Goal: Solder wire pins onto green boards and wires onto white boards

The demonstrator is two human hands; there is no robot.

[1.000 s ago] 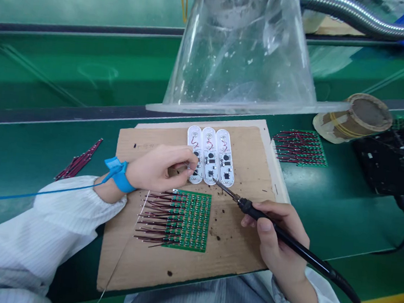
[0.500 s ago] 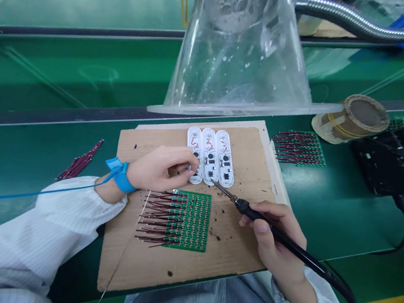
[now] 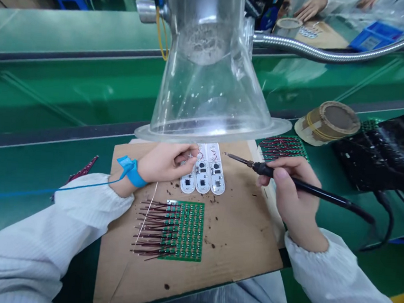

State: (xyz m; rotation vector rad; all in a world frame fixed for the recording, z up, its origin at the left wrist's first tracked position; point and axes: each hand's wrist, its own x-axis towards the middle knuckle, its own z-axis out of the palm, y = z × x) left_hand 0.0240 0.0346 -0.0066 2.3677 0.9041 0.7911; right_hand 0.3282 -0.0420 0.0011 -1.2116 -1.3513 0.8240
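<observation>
My left hand (image 3: pixel 167 162), with a blue strap at the wrist, pinches a thin solder wire (image 3: pixel 139 233) that trails down across the cardboard. It hovers over the left of three white oval circuit boards (image 3: pixel 202 184) lying side by side, partly hiding that one. My right hand (image 3: pixel 293 191) is wrapped around a black soldering iron (image 3: pixel 333 195). The iron's tip points left and sits in the air just right of the boards, apart from them. Nearer to me lies a green circuit panel (image 3: pixel 190 231) with dark red wires sticking out to its left.
A cardboard sheet (image 3: pixel 242 250) lies under the work. Above the boards hangs a clear extraction hood (image 3: pixel 210 95) on a metal hose. Right of it are another wired panel (image 3: pixel 284 147), a round tub (image 3: pixel 328 123) and a black box (image 3: pixel 388 145). A co-worker's hand (image 3: pixel 310 8) shows at the back.
The soldering iron has lifted off the boards and moved up and right with my right hand. My left hand has shifted slightly away from me along the boards. The view has tilted up.
</observation>
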